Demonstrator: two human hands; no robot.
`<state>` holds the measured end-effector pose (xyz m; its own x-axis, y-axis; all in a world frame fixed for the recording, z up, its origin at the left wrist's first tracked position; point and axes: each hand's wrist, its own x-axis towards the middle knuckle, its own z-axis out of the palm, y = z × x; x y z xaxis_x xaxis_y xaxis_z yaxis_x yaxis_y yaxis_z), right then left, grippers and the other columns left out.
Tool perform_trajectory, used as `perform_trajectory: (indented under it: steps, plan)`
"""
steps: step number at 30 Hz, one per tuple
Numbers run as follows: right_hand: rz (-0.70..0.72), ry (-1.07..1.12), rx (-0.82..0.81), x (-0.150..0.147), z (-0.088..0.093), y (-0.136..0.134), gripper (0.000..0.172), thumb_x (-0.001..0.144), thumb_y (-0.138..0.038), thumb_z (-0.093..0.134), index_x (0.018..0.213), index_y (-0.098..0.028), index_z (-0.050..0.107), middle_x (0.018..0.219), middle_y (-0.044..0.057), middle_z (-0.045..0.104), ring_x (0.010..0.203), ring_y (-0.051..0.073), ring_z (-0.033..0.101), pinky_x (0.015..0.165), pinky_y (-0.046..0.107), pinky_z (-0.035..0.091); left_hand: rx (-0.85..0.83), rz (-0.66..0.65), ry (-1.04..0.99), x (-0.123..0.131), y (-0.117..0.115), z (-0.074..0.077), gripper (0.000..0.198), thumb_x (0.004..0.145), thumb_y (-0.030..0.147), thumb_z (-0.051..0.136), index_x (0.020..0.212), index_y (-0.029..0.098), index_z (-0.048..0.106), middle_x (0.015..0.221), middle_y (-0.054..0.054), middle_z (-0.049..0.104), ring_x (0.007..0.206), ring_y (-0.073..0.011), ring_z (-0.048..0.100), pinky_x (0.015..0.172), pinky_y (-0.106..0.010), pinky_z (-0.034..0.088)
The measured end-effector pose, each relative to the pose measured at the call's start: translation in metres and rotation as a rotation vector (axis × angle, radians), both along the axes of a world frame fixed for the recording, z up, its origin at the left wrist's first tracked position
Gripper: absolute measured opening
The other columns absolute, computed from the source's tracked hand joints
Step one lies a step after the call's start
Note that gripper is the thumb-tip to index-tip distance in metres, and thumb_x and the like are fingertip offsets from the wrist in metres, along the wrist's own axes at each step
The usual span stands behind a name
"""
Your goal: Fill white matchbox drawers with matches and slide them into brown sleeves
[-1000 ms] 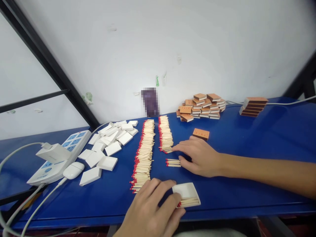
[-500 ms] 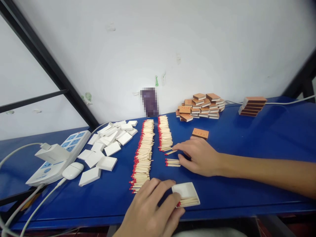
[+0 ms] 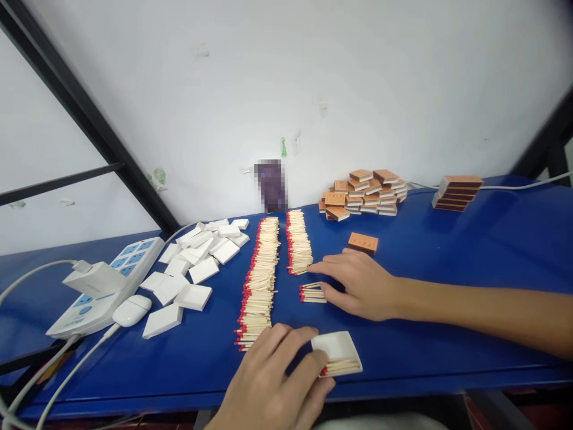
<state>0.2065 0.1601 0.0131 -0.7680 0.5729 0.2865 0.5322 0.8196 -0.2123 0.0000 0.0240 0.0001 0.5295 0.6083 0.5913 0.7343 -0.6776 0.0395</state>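
Observation:
My left hand [image 3: 280, 379] grips a white matchbox tray [image 3: 335, 344] at its left end, near the table's front edge. Several red-tipped matches [image 3: 344, 365] lie along the tray's near side. Farther up, my right hand [image 3: 358, 283] rests with index finger and thumb apart. The index fingertip touches the near end of the shorter match row [image 3: 299, 242]. The thumb tip is at the right ends of a small group of matches [image 3: 313, 293]. To the left runs a longer row of matches [image 3: 261, 280], partly behind my left hand.
White trays [image 3: 203, 269] lie piled on the left, beside a power strip [image 3: 107, 286] with a charger and cables. Brown matchboxes [image 3: 364, 194] are heaped by the wall, with a neat stack [image 3: 457, 193] farther right. A single matchbox [image 3: 363, 242] lies beyond my right hand.
One loose match has moved toward me, from below the shorter row to the small group. My right index finger has shifted slightly left to the row's end. The left hand has stayed still.

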Motion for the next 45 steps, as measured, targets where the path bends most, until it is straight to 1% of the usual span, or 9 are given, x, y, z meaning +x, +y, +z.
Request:
perform_trajectory:
  steps: [9,16,21,24,28,33,35,39,45]
  plan:
    - [-0.006,0.005,-0.008,-0.0005,-0.0018,0.0010,0.035,0.096,-0.029,0.047,0.123,-0.018,0.066,0.097,0.007,0.072,0.081,0.022,0.061,0.075,0.036,0.033,-0.002,0.000,-0.006,-0.0012,-0.0009,-0.0009,0.015,0.099,0.023,0.054,0.102,0.019,0.068,0.109,-0.007,0.072,0.090,-0.0228,0.064,0.079,-0.038,0.060]
    - [0.013,0.041,0.009,-0.0001,-0.0017,0.0003,0.031,0.095,-0.027,0.048,0.116,-0.018,0.068,0.093,0.006,0.072,0.078,0.021,0.060,0.075,0.035,0.032,0.001,0.000,-0.007,-0.0004,-0.0008,-0.0012,0.015,0.099,0.023,0.054,0.101,0.019,0.069,0.108,-0.007,0.072,0.090,-0.0224,0.064,0.078,-0.037,0.060]
    - [0.012,0.050,-0.010,-0.0006,-0.0021,0.0004,0.024,0.091,-0.023,0.049,0.103,-0.017,0.070,0.087,0.005,0.070,0.074,0.019,0.058,0.074,0.035,0.031,-0.007,0.001,-0.011,0.0002,-0.0002,-0.0016,0.015,0.099,0.023,0.054,0.102,0.019,0.068,0.108,-0.008,0.072,0.089,-0.0234,0.064,0.077,-0.039,0.060]
    - [0.020,0.066,-0.004,-0.0006,-0.0028,0.0011,0.025,0.092,-0.022,0.049,0.104,-0.017,0.069,0.089,0.005,0.071,0.075,0.019,0.060,0.074,0.035,0.031,-0.022,0.002,-0.001,-0.0003,-0.0006,-0.0015,0.015,0.099,0.023,0.054,0.103,0.019,0.068,0.110,-0.007,0.072,0.091,-0.0241,0.064,0.078,-0.040,0.060]
    - [0.091,0.073,-0.014,0.0003,-0.0027,0.0015,0.023,0.092,-0.022,0.049,0.098,-0.016,0.070,0.085,0.005,0.071,0.075,0.019,0.061,0.074,0.034,0.032,-0.025,-0.002,-0.009,-0.0001,-0.0021,-0.0023,0.015,0.099,0.023,0.054,0.102,0.019,0.068,0.109,-0.008,0.072,0.090,-0.0239,0.064,0.077,-0.039,0.060]
    - [0.083,0.128,0.010,0.0019,-0.0044,0.0024,0.022,0.091,-0.020,0.049,0.096,-0.015,0.070,0.086,0.006,0.071,0.076,0.019,0.061,0.074,0.033,0.032,-0.021,-0.003,0.000,0.0008,-0.0014,-0.0038,0.016,0.100,0.024,0.054,0.102,0.019,0.069,0.109,-0.007,0.072,0.090,-0.0237,0.064,0.078,-0.039,0.060]
    - [0.164,0.156,0.005,0.0025,-0.0053,0.0034,0.022,0.092,-0.019,0.049,0.097,-0.015,0.070,0.083,0.005,0.070,0.073,0.017,0.059,0.073,0.032,0.033,-0.015,0.000,-0.002,0.0002,-0.0006,-0.0035,0.016,0.100,0.024,0.054,0.103,0.019,0.069,0.109,-0.007,0.072,0.089,-0.0234,0.064,0.078,-0.039,0.060]
    - [0.390,0.150,0.024,0.0032,-0.0047,0.0053,0.025,0.093,-0.016,0.047,0.101,-0.016,0.071,0.074,0.002,0.064,0.063,0.013,0.048,0.068,0.030,0.031,-0.012,0.000,-0.001,-0.0008,-0.0003,-0.0030,0.016,0.100,0.023,0.054,0.103,0.019,0.069,0.109,-0.007,0.072,0.090,-0.0228,0.064,0.079,-0.038,0.059]
    - [0.426,0.130,0.044,0.0034,-0.0036,0.0058,0.028,0.096,-0.019,0.046,0.108,-0.017,0.072,0.074,0.002,0.060,0.062,0.014,0.043,0.065,0.030,0.028,-0.020,0.004,0.008,0.0002,-0.0007,-0.0022,0.016,0.100,0.024,0.054,0.103,0.019,0.069,0.109,-0.007,0.072,0.090,-0.0223,0.064,0.078,-0.037,0.059]
